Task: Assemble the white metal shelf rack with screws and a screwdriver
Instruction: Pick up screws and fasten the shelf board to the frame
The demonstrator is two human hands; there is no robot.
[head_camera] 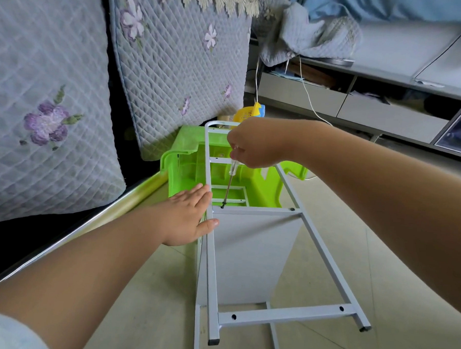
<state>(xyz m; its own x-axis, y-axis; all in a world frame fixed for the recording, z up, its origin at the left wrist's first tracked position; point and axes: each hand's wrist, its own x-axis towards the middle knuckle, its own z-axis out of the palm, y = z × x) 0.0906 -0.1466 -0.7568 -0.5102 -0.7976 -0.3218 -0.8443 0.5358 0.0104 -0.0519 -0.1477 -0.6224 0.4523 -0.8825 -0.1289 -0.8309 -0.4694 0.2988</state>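
Right hand (255, 146): curled round screwdriver (231, 177) handle, tip on screw (223, 206) in rack crossbar.
Left hand (188, 217): fingers straight, flat against white rack (249, 255) side rail.
Rack: on tiled floor (379, 275), far end over green stool (255, 189).

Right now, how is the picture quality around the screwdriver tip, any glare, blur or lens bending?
Head view: soft daylight, no harsh shadows. The screwdriver tip at the screw is sharp, though small. Glare runs along the shiny metal rail beside the left hand. Wide-angle distortion stretches both forearms and bows the white rack legs. The right hand shows no motion blur.
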